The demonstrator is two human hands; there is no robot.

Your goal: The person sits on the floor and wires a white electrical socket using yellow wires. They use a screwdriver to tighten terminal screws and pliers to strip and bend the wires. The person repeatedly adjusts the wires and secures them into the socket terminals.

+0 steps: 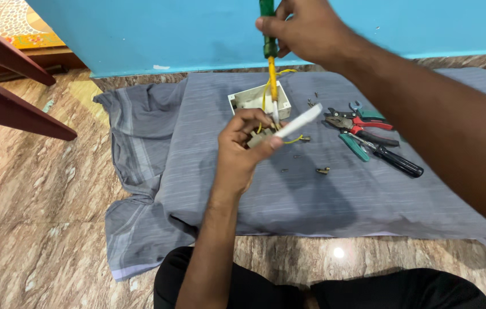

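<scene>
Blue wall [140, 34] ahead, brown marble floor [37, 229] below, wooden furniture legs [14, 109] at left. Grey cloth [311, 194] spread on floor before my knees. On cloth: white open box [251, 98], pliers and cutters [363, 129] at right, small screws [323, 170] scattered. My right hand [306, 28], fingers curled tight around green-handled screwdriver [270, 63]; long axis vertical, tip pointing down. My left hand [243, 146], raised above cloth, pinches white switch plate [297, 121] with yellow wires [294, 139], directly beneath tip.

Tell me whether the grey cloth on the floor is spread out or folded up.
Spread out. The grey cloth lies flat over the marble floor, wrinkled at its left edge, with pliers resting on it.
</scene>
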